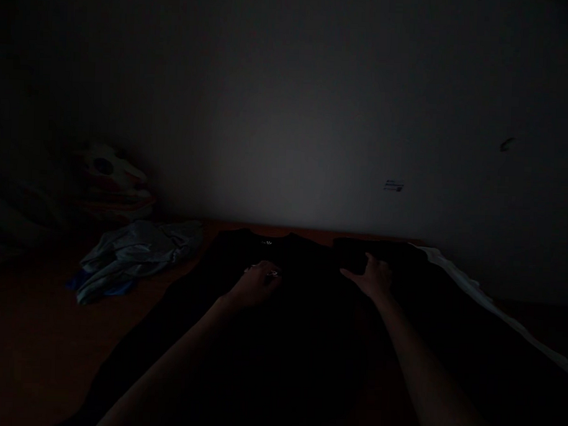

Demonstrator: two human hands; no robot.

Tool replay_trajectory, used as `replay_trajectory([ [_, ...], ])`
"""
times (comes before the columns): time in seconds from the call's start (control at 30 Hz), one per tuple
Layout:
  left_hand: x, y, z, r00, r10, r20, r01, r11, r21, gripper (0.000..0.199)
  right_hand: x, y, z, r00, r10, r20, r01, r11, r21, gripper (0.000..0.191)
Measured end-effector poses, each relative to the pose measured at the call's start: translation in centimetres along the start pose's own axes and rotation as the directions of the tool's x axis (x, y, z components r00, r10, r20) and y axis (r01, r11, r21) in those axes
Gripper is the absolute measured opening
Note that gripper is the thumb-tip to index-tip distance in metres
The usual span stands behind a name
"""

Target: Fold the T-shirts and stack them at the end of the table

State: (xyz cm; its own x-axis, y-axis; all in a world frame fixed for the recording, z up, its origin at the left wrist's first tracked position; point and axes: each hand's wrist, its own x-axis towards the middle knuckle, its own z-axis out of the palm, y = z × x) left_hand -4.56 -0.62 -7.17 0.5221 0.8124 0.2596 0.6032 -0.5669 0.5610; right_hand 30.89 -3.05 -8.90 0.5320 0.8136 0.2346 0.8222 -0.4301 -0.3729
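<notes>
A black long-sleeved top lies spread out, its neckline toward the wall and a small light mark inside the collar. My left hand rests on its chest, just below the collar, palm down with the fingers lying over the cloth; the fingertips are dim. Over to the right, my right hand is open, thumb and fingers spread, near the top's shoulder. It is at the near side of a second black garment; whether it touches the cloth is too dark to tell.
White fabric edges the right garment. A crumpled grey cloth with a blue piece lies left on the reddish-brown surface. Behind it sits a pale plush toy. A wall with a small sticker stands behind.
</notes>
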Motion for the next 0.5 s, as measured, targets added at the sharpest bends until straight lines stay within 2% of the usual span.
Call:
replay_trajectory([
  [0.1, -0.5, 2.0, 1.6, 0.993, 0.101, -0.062, -0.113, 0.969, -0.221, 0.021, 0.9, -0.7, -0.3, 0.998, -0.058, 0.019, 0.057, 0.998, 0.033, 0.056],
  [0.17, -0.9, 1.7, 2.5, 0.994, 0.061, -0.089, -0.087, 0.943, -0.322, 0.019, 1.7, -1.2, -0.7, 0.996, -0.072, 0.050, 0.068, 0.995, 0.077, 0.038],
  [0.27, -1.0, 0.2, 3.5, 0.992, -0.109, -0.071, 0.062, 0.879, -0.472, 0.025, 2.7, -2.9, -1.1, 0.998, -0.034, 0.061, 0.026, 0.992, 0.124, 0.040],
  [0.37, -0.5, -0.9, 4.2, 0.969, -0.244, -0.046, 0.147, 0.712, -0.687, 0.039, 2.8, -5.5, -1.7, 0.998, -0.029, 0.064, 0.017, 0.983, 0.182, 0.048],
  [0.43, -0.1, -1.0, 4.5, 0.956, -0.294, -0.024, 0.158, 0.582, -0.798, 0.046, 2.1, -6.9, -2.4, 0.973, -0.187, 0.132, 0.137, 0.938, 0.318, 0.047],
  [0.5, 0.0, -0.9, 4.6, 0.944, -0.330, 0.012, 0.176, 0.473, -0.863, 0.052, 0.8, -7.5, -3.2, 0.906, -0.385, 0.177, 0.267, 0.843, 0.466, 0.048],
])
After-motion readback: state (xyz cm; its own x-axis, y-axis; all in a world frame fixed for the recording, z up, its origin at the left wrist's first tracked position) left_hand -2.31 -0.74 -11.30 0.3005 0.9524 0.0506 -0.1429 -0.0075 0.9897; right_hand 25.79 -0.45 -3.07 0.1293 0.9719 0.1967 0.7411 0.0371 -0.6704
